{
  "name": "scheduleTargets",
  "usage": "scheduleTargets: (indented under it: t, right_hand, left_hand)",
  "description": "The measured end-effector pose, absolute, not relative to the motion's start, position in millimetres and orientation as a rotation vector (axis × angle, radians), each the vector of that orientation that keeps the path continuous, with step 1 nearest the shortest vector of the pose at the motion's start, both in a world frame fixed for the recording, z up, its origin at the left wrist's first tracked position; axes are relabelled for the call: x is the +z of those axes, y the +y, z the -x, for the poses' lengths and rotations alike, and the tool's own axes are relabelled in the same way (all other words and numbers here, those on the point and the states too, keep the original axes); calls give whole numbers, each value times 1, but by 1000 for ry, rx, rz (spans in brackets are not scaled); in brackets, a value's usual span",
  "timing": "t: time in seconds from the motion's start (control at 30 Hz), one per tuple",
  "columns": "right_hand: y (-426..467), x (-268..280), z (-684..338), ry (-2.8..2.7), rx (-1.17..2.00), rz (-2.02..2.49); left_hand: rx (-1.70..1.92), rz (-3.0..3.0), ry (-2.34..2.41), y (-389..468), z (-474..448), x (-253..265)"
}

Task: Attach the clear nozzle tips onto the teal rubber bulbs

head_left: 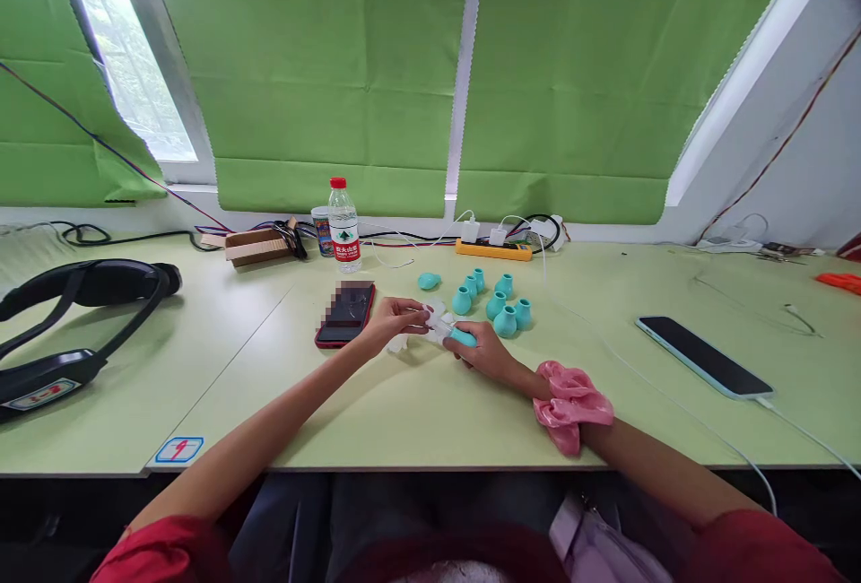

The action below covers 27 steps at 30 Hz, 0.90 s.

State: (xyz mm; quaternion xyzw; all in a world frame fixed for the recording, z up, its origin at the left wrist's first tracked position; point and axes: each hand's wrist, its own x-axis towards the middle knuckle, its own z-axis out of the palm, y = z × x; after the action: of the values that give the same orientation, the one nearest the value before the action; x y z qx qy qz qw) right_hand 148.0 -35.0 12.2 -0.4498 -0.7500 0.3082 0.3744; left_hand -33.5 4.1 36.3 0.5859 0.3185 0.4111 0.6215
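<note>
My left hand (395, 321) pinches a translucent white plastic piece (439, 323) over the middle of the table. Closed around a small teal bulb (464, 337), my right hand (488, 352) keeps it against the lower right end of that white piece. Whether the two are joined I cannot tell. Another translucent piece (396, 343) lies on the table just below my left hand. Several teal vase-shaped bulbs (505, 322) stand in a cluster beyond my right hand. One more teal bulb (429, 281) lies on its side farther back.
A red-edged phone (345, 316) lies left of my hands, with a water bottle (345, 229) and a can (323, 231) behind. A yellow power strip (493, 249) runs along the back. Another phone (703, 357) charges at right; a black headset (87, 282) sits at left.
</note>
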Motion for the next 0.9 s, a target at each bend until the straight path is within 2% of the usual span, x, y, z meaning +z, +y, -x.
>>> scheduleTargets:
  t: [0.5,0.8,0.9]
  right_hand:
    - [-45,19,-126,-1417,1389,1115]
    - [-44,23,-135,-1017,2077,857]
    - [-41,20,-140,-1023,2169,767]
  left_hand:
    - [1263,-1066,684,-10,17,18]
    - [1100,-1104,580,-14,20,26]
    - [1081,-1187,558,-14,22,28]
